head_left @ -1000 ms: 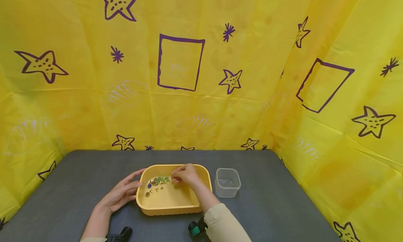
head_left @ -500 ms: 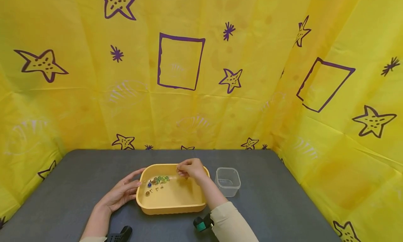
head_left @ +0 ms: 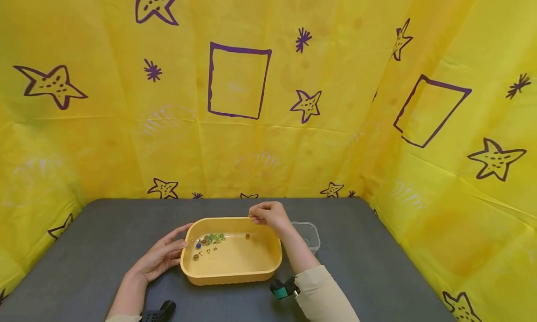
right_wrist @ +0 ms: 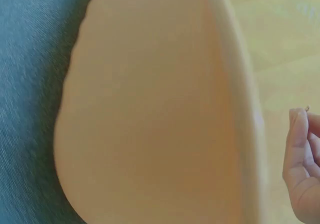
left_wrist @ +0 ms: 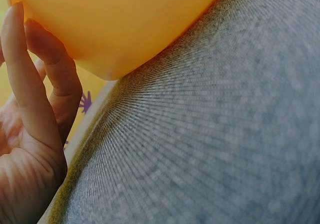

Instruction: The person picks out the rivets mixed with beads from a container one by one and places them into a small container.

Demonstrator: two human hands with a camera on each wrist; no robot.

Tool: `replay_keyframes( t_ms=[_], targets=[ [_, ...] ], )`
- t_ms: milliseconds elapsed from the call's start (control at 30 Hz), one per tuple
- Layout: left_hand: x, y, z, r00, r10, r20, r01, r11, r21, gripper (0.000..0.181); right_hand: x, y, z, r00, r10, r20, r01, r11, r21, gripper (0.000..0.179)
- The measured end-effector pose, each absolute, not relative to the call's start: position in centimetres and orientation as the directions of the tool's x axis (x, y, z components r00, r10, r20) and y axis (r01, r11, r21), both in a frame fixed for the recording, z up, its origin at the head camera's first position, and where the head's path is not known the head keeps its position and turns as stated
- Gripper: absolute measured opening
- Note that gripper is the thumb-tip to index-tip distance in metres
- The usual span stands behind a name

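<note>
A yellow plastic tray point(head_left: 231, 279) stands on the grey table, holding green glass marbles point(head_left: 216, 238), a blue marble point(head_left: 199, 246), brown round beads point(head_left: 196, 257) and small golden screw-like pieces point(head_left: 208, 251) at its left side. One brown bead point(head_left: 247, 236) lies apart, towards the right. My left hand point(head_left: 156, 256) grips the tray's left wall, thumb over the rim; its fingers point(left_wrist: 57, 69) touch the wall's outside. Above the far right rim, my right hand point(head_left: 270, 215) pinches a tiny golden piece point(right_wrist: 307, 108), mostly hidden by the fingertips.
A clear plastic box point(head_left: 310, 231) stands right of the tray, partly hidden behind the right forearm. Yellow patterned cloth point(head_left: 239, 163) hangs behind the grey table point(head_left: 369, 266) and along its sides. Dark camera mounts point(head_left: 284, 289) sit at both wrists.
My right hand has risen out of the tray and moved right and away, to above its far rim. The lone brown bead has come into sight. My left hand keeps its place.
</note>
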State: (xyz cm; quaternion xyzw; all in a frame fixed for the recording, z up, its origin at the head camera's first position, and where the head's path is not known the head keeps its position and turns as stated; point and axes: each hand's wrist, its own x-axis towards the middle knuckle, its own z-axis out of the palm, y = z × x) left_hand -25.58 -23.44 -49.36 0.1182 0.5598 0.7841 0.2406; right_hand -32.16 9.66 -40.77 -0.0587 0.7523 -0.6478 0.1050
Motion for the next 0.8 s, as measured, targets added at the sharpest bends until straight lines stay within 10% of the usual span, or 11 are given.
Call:
replay_keyframes(
  t_ms=[800],
  targets=[
    [-25.5, -23.4, -49.4, -0.86, 0.504, -0.08, -0.241, -0.263, 0.934, 0.05, -31.1, 19.3, -39.7, -0.993, -0.111, -0.044, 0.02, 0.212, -0.977, 0.025]
  ],
)
